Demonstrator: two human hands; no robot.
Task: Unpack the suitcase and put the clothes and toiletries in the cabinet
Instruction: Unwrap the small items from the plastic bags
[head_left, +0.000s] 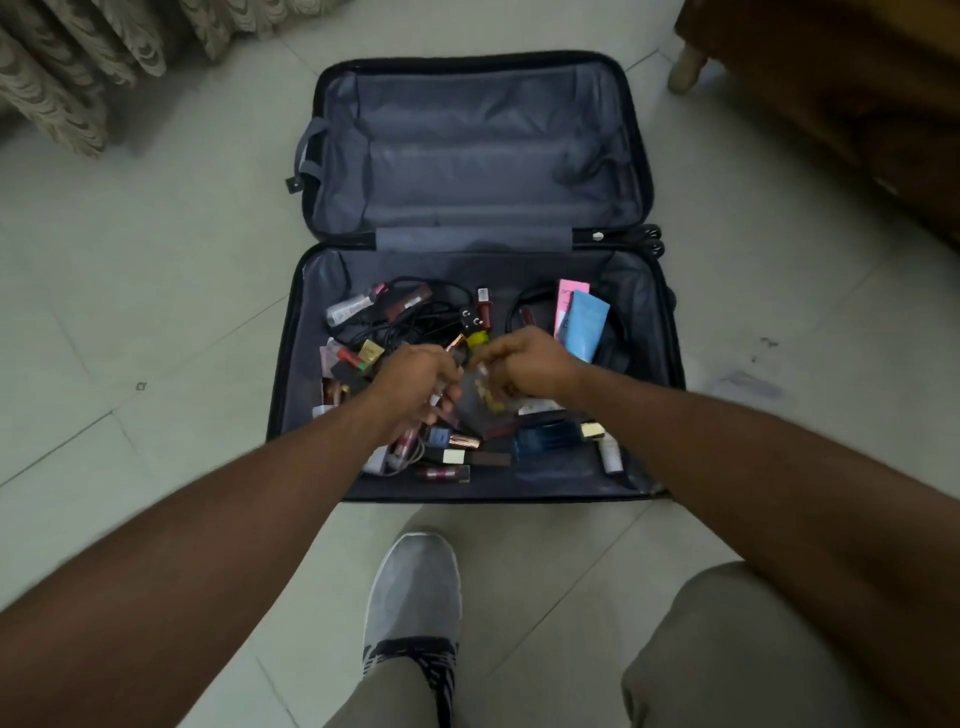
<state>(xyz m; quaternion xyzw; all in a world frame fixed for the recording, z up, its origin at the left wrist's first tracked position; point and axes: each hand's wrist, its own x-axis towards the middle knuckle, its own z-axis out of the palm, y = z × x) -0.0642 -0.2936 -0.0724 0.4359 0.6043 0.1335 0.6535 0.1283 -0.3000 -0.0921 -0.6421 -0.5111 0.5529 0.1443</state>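
Note:
A black suitcase (660, 332) lies open on the floor, its far half bare grey lining. The near half holds several small toiletries: lipstick tubes, a blue tube (587, 325), a pink box (569, 296), a blue flat bottle (545, 436) and black cables (415, 312). My left hand (415, 382) is curled over the pile and grips several small cosmetic tubes. My right hand (527, 364) pinches a small clear pouch (480, 392) with yellowish contents. The two hands almost touch at the middle of the near half. No clothes are in view.
A patterned curtain (67, 67) hangs at the far left. A brown wooden furniture piece with a pale leg (685, 67) stands at the far right. Light floor tiles (156, 312) surround the case. My grey shoe (415, 603) and knee sit just before the case.

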